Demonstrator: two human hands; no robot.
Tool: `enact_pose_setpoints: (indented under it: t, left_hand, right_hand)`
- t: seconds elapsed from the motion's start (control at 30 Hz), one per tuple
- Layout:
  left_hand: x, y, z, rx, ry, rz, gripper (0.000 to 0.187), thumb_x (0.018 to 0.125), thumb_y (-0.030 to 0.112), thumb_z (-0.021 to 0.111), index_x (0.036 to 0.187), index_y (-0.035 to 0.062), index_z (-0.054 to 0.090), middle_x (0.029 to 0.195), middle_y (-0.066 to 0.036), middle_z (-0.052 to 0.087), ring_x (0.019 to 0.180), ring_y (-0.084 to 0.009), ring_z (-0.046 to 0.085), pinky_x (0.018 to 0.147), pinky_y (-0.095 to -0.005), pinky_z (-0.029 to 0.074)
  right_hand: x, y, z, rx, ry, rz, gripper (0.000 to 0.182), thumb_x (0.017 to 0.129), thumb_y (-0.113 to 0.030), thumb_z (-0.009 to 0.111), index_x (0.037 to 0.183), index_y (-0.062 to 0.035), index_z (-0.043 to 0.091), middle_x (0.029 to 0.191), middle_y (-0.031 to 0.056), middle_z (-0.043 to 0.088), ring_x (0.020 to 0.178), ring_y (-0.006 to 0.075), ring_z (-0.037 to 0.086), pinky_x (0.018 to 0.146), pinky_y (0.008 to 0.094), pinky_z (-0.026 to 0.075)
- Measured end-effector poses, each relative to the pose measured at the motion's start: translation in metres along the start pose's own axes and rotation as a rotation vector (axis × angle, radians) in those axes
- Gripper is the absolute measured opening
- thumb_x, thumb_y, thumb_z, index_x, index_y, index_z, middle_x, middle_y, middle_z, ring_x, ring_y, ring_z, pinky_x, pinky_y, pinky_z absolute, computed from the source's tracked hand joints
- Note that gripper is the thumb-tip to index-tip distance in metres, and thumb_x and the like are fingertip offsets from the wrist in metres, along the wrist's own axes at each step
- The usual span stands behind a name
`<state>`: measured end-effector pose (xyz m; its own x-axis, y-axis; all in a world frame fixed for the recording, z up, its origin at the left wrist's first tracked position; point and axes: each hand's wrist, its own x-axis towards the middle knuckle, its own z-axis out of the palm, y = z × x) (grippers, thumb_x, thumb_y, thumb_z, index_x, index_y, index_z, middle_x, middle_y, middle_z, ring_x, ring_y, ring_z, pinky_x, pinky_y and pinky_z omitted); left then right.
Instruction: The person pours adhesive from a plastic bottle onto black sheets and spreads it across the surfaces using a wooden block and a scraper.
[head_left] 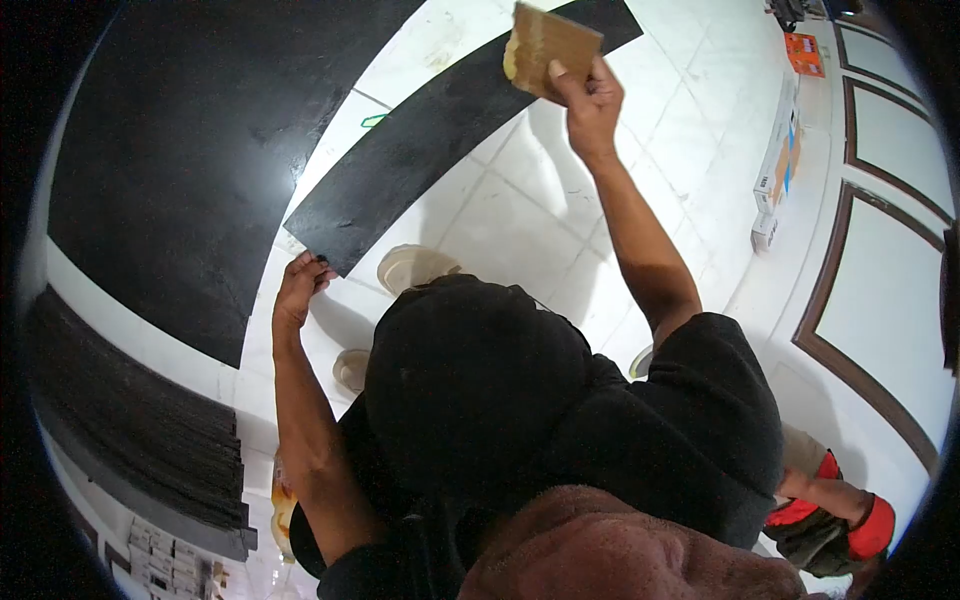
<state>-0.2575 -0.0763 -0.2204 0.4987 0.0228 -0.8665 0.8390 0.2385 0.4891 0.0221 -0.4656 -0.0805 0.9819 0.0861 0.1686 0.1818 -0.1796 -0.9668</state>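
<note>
My right hand (594, 104) is closed on a flat, squarish brown piece (556, 45), thumb on its near face. Yellowish stuff coats that piece's left edge. Beneath it runs a long black strip (420, 140), its far end partly covered by the brown piece in this view. My left hand (301, 284) is at the near end of the strip, fingers pinched at its corner by a small dark bit. Left of the strip spreads a large black sheet (190, 150).
A small green-edged item (374, 121) lies between strip and sheet. Stacked dark strips (130, 410) are at lower left. Long boxes (778, 150) and an orange box (804, 55) stand along the right wall. Another person (830, 510) with red-trimmed clothing is at lower right.
</note>
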Motion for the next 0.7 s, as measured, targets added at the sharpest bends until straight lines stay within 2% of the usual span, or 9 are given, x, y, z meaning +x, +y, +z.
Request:
enact_pose_setpoints:
  t: [0.13,0.2,0.27,0.4,0.43,0.47,0.57,0.63,0.7]
  left_hand:
    - [-0.006,0.004,0.005,0.017,-0.021,0.046,0.008,0.092,0.012,0.057,0.085,0.0111,0.062,0.078,0.0,0.065,0.075,-0.0125,0.066,0.066,-0.0246,0.045]
    - [0.001,0.005,0.0,0.19,-0.052,0.038,0.01,0.089,0.012,0.059,0.079,0.0102,0.06,0.073,-0.001,0.064,0.063,-0.0097,0.055,0.058,-0.0252,0.04]
    - [0.007,0.005,-0.004,0.253,-0.06,-0.012,0.012,0.087,0.011,0.06,0.076,0.0094,0.06,0.071,-0.001,0.064,0.059,-0.0094,0.049,0.056,-0.0261,0.039]
    - [-0.006,0.034,0.002,0.673,-0.099,-0.171,0.014,0.082,0.016,0.065,0.071,0.0071,0.065,0.064,-0.002,0.061,0.059,-0.0119,0.052,0.057,-0.0289,0.041]
    - [0.036,-0.002,-0.041,1.132,-0.482,0.237,0.014,0.081,0.017,0.065,0.074,0.0052,0.069,0.075,-0.008,0.067,0.067,-0.0216,0.06,0.065,-0.0355,0.047]
    - [0.078,-0.038,-0.082,1.463,-0.663,0.844,0.017,0.08,0.019,0.065,0.077,0.0033,0.072,0.087,-0.014,0.073,0.076,-0.0312,0.067,0.073,-0.0421,0.053]
    - [0.01,0.047,-0.058,1.29,-0.316,0.287,0.027,0.088,0.025,0.058,0.091,0.0028,0.073,0.097,-0.019,0.072,0.089,-0.0343,0.068,0.083,-0.0473,0.053]
    - [-0.004,0.072,-0.079,1.285,-0.078,0.183,0.038,0.095,0.032,0.051,0.099,-0.0003,0.071,0.094,-0.022,0.071,0.09,-0.0351,0.068,0.085,-0.0492,0.052]
    - [-0.049,0.105,-0.082,1.37,-0.01,0.138,0.047,0.096,0.042,0.053,0.122,0.0032,0.064,0.111,-0.023,0.067,0.105,-0.0395,0.064,0.094,-0.0491,0.051]
  right_hand:
    - [-0.016,0.005,0.009,-0.125,0.074,0.075,0.02,0.094,-0.014,0.068,0.109,-0.0018,0.066,0.102,0.0055,0.07,0.096,0.0115,0.063,0.086,0.0282,0.051]
    - [-0.034,-0.002,0.01,-0.481,-0.006,0.08,0.02,0.091,-0.006,0.067,0.111,-0.0038,0.065,0.108,0.0091,0.072,0.101,0.0165,0.068,0.089,0.0297,0.052]
    - [-0.049,0.035,0.005,-0.418,-0.075,-0.323,0.036,0.077,0.012,0.069,0.108,-0.008,0.068,0.114,0.0105,0.072,0.106,0.028,0.068,0.093,0.037,0.053]
    - [-0.066,0.043,0.01,-0.439,-0.12,-0.376,0.042,0.075,0.015,0.069,0.109,-0.0095,0.067,0.116,0.009,0.071,0.109,0.027,0.067,0.092,0.0385,0.052]
    - [-0.066,0.041,0.011,-0.445,-0.121,-0.389,0.047,0.074,0.021,0.062,0.112,-0.0073,0.066,0.119,0.011,0.069,0.114,0.027,0.065,0.093,0.0364,0.054]
    - [-0.066,0.039,0.011,-0.449,-0.124,-0.404,0.053,0.073,0.027,0.055,0.115,-0.0051,0.065,0.123,0.013,0.067,0.119,0.0269,0.062,0.095,0.0343,0.056]
    - [-0.057,0.04,0.007,-0.333,-0.133,-0.362,0.051,0.074,0.025,0.05,0.116,-0.0009,0.064,0.124,0.0146,0.066,0.12,0.0268,0.062,0.103,0.0366,0.05]
    - [-0.047,0.036,0.003,-0.409,-0.149,-0.319,0.041,0.084,0.014,0.057,0.121,-0.0014,0.065,0.122,0.0138,0.067,0.12,0.0254,0.061,0.105,0.0386,0.046]
    - [-0.04,0.023,0.015,-0.211,-0.098,-0.268,0.025,0.094,0.0,0.061,0.119,0.0,0.066,0.115,0.0119,0.069,0.117,0.0226,0.061,0.102,0.0369,0.048]
